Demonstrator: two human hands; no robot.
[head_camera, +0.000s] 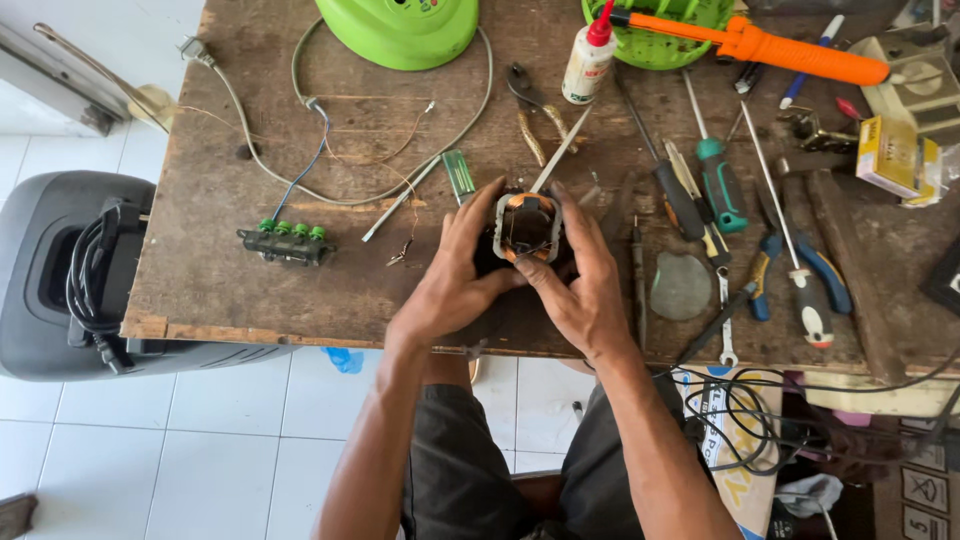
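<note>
Both hands hold a small motor core (527, 226) with copper windings, near the middle of the wooden workbench (260, 300). The left hand (455, 275) is closed on its left side, the right hand (585, 280) on its right side. A glue bottle (588, 58) stands farther back, and screwdrivers (700, 185) and pliers (800, 270) lie to the right.

Motor stator (527, 226) held between left hand (457, 275) and right hand (583, 285) at workbench (230, 190) front; switch block (287, 243) placed left, screwdrivers (700, 185) and pliers (800, 270) right, glue bottle (588, 58) behind.
</note>
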